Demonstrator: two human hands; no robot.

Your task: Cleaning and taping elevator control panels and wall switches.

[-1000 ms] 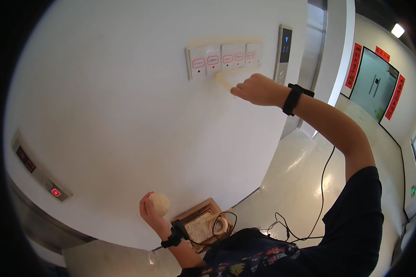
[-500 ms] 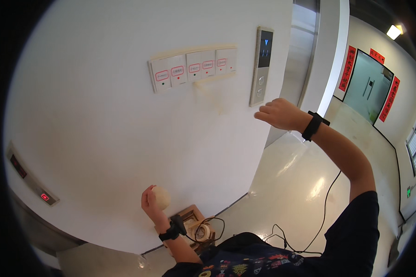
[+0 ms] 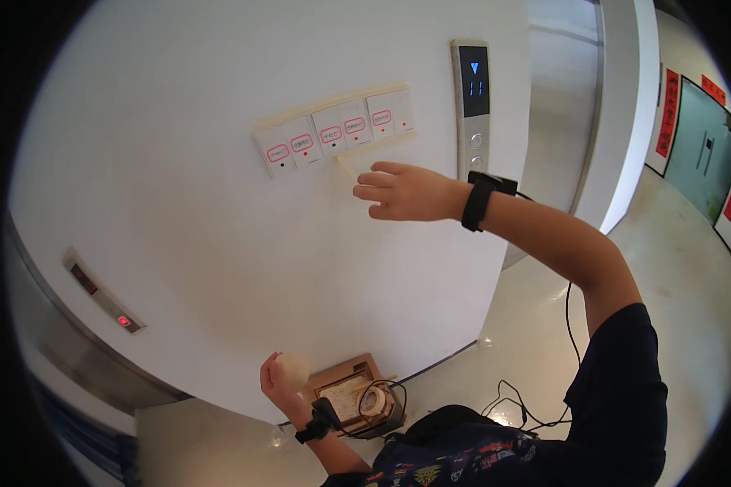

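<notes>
My left hand (image 3: 280, 388) is closed round a pale cream, rounded thing (image 3: 292, 369), perhaps a ball or a tape roll, low beside the wall. My right hand (image 3: 406, 192) reaches across at the height of the wall panels, its fingers apart and no held thing visible. Just above and left of its fingertips, a row of white panels (image 3: 330, 134) with red-outlined labels and small dots is on the wall. Cream tape (image 3: 333, 105) runs along the top of the row. A loose pale strip (image 3: 345, 169) hangs below it, close to my fingertips; whether they touch it I cannot tell.
An elevator call panel (image 3: 473, 109) with a lit display is right of the row, beside a metal door (image 3: 564, 97). Another panel (image 3: 103, 290) is at lower left. A brown bin (image 3: 365, 369) with a round roll (image 3: 374, 402) stands by the wall. Black cable (image 3: 521, 406) trails on the floor.
My right hand has moved left from beside the call panel to below the white panels, and its fingers have spread. My left hand still holds the cream thing. The view has shifted slightly.
</notes>
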